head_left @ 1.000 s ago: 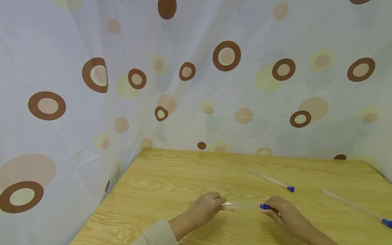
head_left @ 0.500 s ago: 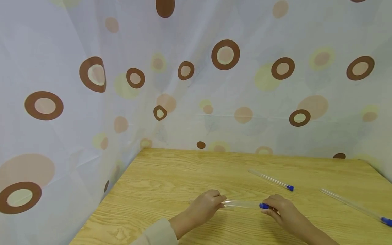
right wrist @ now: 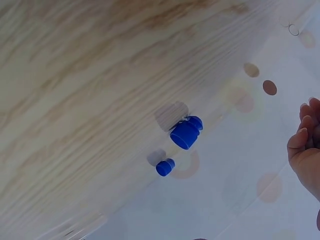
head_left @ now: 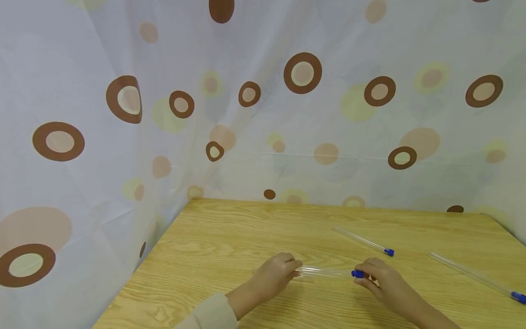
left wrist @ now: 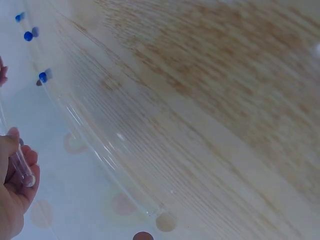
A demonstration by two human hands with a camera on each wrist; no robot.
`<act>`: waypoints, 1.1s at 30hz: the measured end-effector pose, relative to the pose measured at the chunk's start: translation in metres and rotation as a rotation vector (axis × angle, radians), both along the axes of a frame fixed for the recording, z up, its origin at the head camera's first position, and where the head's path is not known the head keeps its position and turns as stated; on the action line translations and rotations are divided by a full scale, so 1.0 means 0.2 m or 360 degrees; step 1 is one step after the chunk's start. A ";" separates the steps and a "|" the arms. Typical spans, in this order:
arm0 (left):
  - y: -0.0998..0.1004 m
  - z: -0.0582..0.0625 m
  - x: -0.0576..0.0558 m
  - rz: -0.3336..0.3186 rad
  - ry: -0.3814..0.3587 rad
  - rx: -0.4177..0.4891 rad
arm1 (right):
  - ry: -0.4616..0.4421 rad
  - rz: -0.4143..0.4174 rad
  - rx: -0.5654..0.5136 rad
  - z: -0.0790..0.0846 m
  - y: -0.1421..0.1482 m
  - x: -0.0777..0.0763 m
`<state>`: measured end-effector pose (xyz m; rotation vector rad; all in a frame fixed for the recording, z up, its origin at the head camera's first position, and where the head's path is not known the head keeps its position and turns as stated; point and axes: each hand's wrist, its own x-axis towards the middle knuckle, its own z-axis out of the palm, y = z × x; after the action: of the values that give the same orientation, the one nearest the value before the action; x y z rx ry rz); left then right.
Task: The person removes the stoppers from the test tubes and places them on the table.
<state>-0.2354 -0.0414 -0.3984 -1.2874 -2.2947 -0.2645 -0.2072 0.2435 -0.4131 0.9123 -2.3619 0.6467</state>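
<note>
My left hand [head_left: 276, 274] grips a clear test tube [head_left: 318, 271] around its body, held over the wooden table. In the left wrist view, the tube's rounded end [left wrist: 29, 180] sticks out past that hand's fingers. A blue cap [head_left: 357, 273] is pinched between the thumb and fingers of my right hand [head_left: 388, 287], right at the tube's right end. The left wrist view also has another clear tube [left wrist: 107, 157] lying on the table.
One clear tube with a blue cap [head_left: 389, 252] lies farther back on the wooden table [head_left: 230, 228]. Another blue-capped tube [head_left: 468, 273] lies at the right. Spotted white curtain [head_left: 263, 114] closes in the back and sides.
My right hand, with the blue cap, has shifted slightly right and up in the head view. The left hand keeps hold of the tube and has moved up slightly.
</note>
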 end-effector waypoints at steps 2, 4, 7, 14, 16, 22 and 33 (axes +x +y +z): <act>-0.01 0.00 0.00 0.0009 -0.0012 0.0002 | -0.0015 -0.0007 -0.0004 0.00 0.00 0.00; -0.01 -0.01 -0.01 0.0029 -0.0015 -0.0009 | -0.0030 -0.0014 -0.0009 0.00 0.01 0.00; -0.02 -0.01 -0.01 0.0061 -0.0025 -0.0029 | -0.0036 -0.0022 -0.0021 0.01 0.01 0.00; -0.05 0.00 -0.04 0.0098 -0.0060 -0.0020 | -0.0012 -0.0033 -0.0027 0.00 0.05 -0.02; -0.06 -0.01 -0.05 0.0103 -0.0047 -0.0006 | -0.0018 -0.0051 -0.0018 0.00 0.06 -0.03; -0.08 -0.02 -0.06 0.0116 -0.0063 0.0018 | -0.0010 -0.0158 0.0009 -0.01 0.11 -0.03; -0.12 -0.02 -0.08 0.0164 -0.0086 0.0006 | -0.0153 -0.0329 0.0085 0.00 0.19 -0.02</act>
<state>-0.2518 -0.0648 -0.4031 -1.1696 -2.3963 -0.2708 -0.2115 0.2817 -0.4136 0.6597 -2.5272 0.5583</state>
